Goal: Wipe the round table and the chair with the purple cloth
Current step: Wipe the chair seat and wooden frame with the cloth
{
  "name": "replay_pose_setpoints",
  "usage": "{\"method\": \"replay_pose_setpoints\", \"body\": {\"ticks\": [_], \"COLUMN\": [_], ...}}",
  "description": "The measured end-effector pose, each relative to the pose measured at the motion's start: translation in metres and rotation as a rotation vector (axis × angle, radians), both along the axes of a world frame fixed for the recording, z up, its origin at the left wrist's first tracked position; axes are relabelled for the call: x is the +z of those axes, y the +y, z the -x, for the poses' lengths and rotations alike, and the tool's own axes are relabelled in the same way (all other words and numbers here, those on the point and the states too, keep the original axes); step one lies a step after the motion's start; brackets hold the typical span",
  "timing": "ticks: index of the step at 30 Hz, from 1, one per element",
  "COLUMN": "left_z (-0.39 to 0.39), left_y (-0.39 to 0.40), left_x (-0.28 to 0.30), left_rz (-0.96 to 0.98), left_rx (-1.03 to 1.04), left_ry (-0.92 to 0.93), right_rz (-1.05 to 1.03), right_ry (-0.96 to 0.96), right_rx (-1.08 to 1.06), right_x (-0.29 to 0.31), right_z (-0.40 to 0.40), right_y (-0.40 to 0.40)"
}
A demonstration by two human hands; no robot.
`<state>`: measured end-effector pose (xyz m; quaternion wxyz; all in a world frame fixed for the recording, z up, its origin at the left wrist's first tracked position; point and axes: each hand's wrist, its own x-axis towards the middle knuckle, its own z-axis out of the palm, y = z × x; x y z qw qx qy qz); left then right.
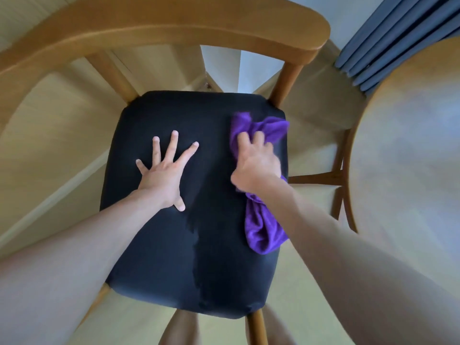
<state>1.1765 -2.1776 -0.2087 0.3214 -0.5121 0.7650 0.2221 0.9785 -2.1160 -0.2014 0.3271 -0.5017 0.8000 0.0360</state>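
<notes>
A wooden chair (154, 23) with a curved back and a black padded seat (174, 257) fills the middle of the head view. My left hand (163, 175) lies flat on the seat's left half with fingers spread. My right hand (256, 165) grips the bunched purple cloth (263, 230) on the seat's right side near its edge; the cloth sticks out beyond my fingers and trails back under my wrist. A darker damp streak runs down the seat's middle. The round wooden table (410, 150) shows at the right edge.
Grey-blue curtains (388, 41) hang at the upper right behind the table. The table's wooden legs (338, 175) stand close to the chair's right side. Pale wood flooring (49, 135) surrounds the chair. My legs show below the seat's front edge.
</notes>
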Motion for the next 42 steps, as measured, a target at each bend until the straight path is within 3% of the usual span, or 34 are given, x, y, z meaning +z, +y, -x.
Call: {"method": "replay_pose_setpoints", "body": {"ticks": [3, 6, 8, 12, 15, 18, 20, 23, 25, 27, 30, 33, 35, 38, 42], "left_z": [0.001, -0.001, -0.001, 0.000, 0.000, 0.000, 0.000, -0.001, -0.004, -0.006, -0.004, -0.001, 0.001, 0.008, 0.021], "left_y": [0.000, 0.000, 0.000, 0.000, 0.000, 0.000, -0.002, -0.002, -0.002, -0.004, -0.012, -0.029, -0.050, -0.084, -0.096], "left_x": [0.003, 0.004, 0.005, 0.004, 0.004, 0.003, 0.002, 0.001, 0.002, 0.005, 0.009, 0.014, 0.015, 0.013, 0.011], "left_rz": [-0.008, -0.006, -0.007, -0.012, -0.015, -0.002, -0.007, -0.014, -0.007, 0.015, 0.046, 0.116, 0.145, 0.078, -0.007], "left_rx": [-0.009, -0.014, -0.010, -0.019, -0.024, -0.032, -0.043, -0.071, -0.095, -0.152, -0.231, -0.271, -0.288, -0.271, -0.273], "left_ry": [-0.009, -0.007, -0.006, 0.007, 0.021, 0.039, 0.040, 0.031, 0.027, 0.013, 0.016, 0.089, 0.102, 0.067, 0.021], "right_rz": [-0.054, -0.081, -0.031, 0.266, 0.214, 0.009, -0.015, -0.039, -0.077, -0.116, 0.032, 0.300, 0.302, 0.123, 0.064], "right_ry": [0.012, -0.097, -0.170, -0.207, -0.127, 0.020, 0.107, 0.087, 0.015, -0.100, -0.241, -0.206, -0.169, -0.016, 0.088], "right_rx": [0.512, 0.617, 0.471, -0.234, -0.457, -0.284, -0.004, 0.435, 0.532, 0.419, -0.089, -0.563, -0.692, -0.498, 0.009], "right_x": [0.000, 0.002, 0.006, 0.012, 0.002, -0.006, -0.004, -0.001, 0.002, 0.006, 0.013, 0.013, 0.003, -0.008, -0.004], "right_z": [-0.053, -0.059, -0.041, 0.025, 0.061, 0.049, 0.021, -0.027, -0.041, -0.031, 0.016, 0.054, 0.060, 0.039, -0.024], "right_y": [0.025, 0.048, 0.048, 0.011, -0.032, -0.054, -0.050, -0.017, 0.002, 0.005, 0.000, -0.009, -0.027, -0.050, -0.028]}}
